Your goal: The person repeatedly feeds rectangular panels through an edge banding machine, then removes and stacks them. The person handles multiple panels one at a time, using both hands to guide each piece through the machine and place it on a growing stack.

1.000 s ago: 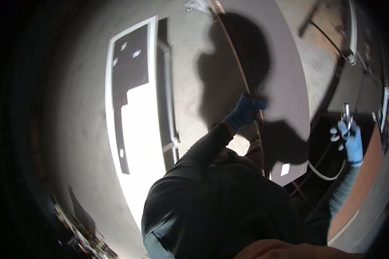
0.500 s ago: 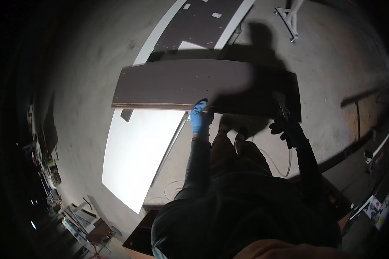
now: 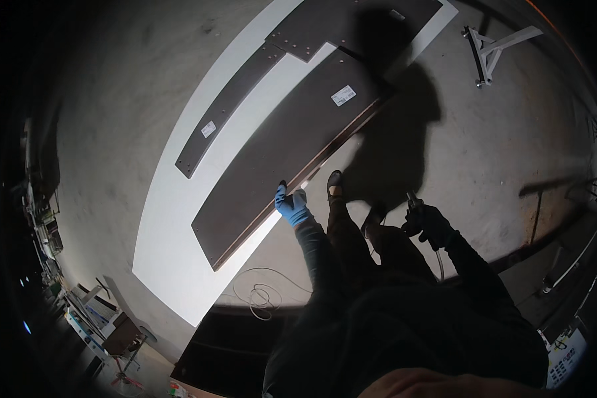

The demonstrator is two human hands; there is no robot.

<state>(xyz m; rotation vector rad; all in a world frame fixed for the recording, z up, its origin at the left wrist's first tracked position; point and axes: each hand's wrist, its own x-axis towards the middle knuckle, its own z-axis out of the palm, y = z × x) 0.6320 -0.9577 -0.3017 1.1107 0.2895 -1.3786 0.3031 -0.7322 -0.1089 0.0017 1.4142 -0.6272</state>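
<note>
Dark board (image 3: 292, 149), long and flat, lies on a white sheet (image 3: 172, 232) on the concrete floor (image 3: 497, 132), running from 7 o'clock up to 1 o'clock. Left hand (image 3: 290, 205), in a blue glove, is closed over the board's near long edge about midway along, fingers curled on top. Right hand (image 3: 428, 222), in a dark glove, is wrapped around a small tool (image 3: 412, 201) with a metal tip pointing up; a cord (image 3: 439, 262) drops from it. That hand sits at 3 o'clock of the left, well apart from the board. Two shoes (image 3: 335, 186) stand between the hands, just beside the board's edge. Narrower dark strip (image 3: 229, 109) lies on the sheet at 11 o'clock of the board. Loose cable (image 3: 265, 295) coils on the floor at 6 o'clock of the left hand. White metal stand (image 3: 494, 46) at 1 o'clock, far off.
</note>
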